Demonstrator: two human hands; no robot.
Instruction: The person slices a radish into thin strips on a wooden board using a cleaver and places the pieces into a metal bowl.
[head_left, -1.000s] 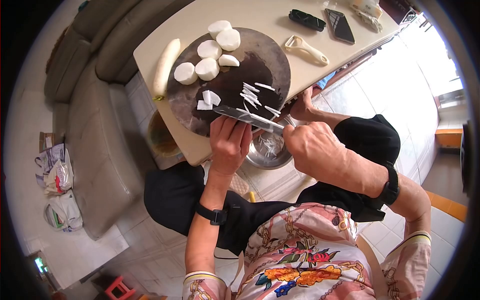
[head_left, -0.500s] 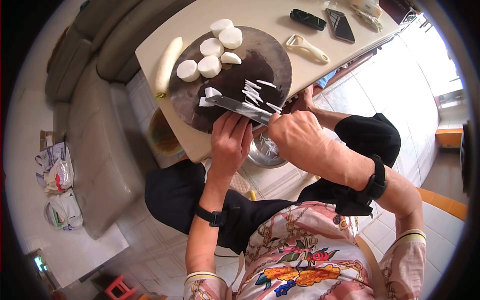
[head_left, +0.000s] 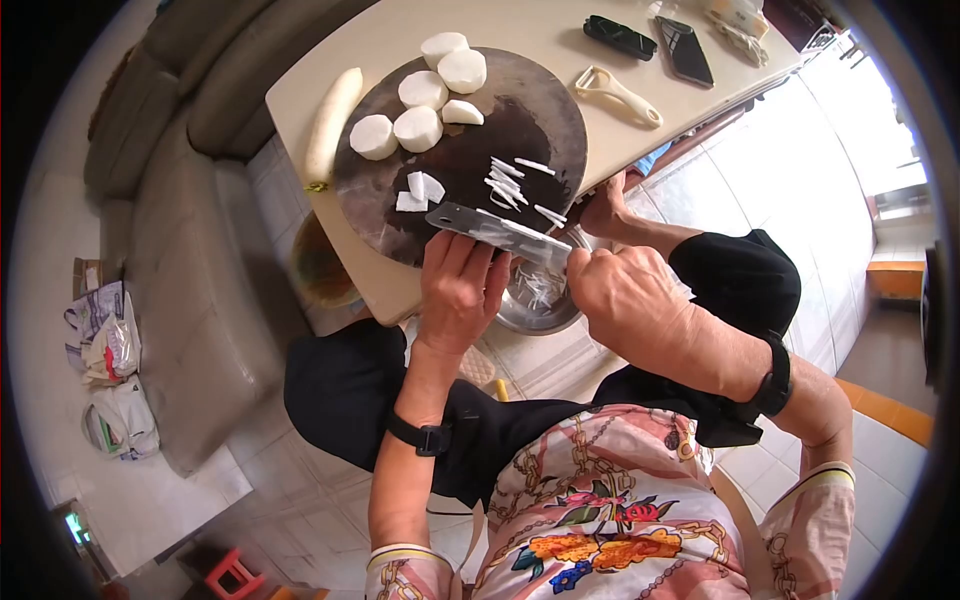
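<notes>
My right hand (head_left: 625, 295) is closed round the handle of a knife (head_left: 500, 232), whose wide blade points left over the near edge of a round dark cutting board (head_left: 540, 100). Against the near side of the blade is my left hand (head_left: 460, 285), fingers bent and pressed together; what they hold, if anything, is hidden by the blade. White strips (head_left: 505, 183) lie on the board beyond the knife. Left of them are small cut pieces (head_left: 420, 190). Several thick white radish chunks (head_left: 418, 129) sit at the board's far left.
On the table (head_left: 540, 30) are a whole white radish (head_left: 335, 125), a peeler (head_left: 620, 97), a black case (head_left: 620, 38) and a phone (head_left: 686, 52). A metal bowl (head_left: 540, 320) with white shreds is below the board. A grey sofa (head_left: 190, 280) stands left.
My right hand and the knife have moved right and slightly down. The blade shows more of its flat side, and more of the bowl is visible. My left hand has barely moved.
</notes>
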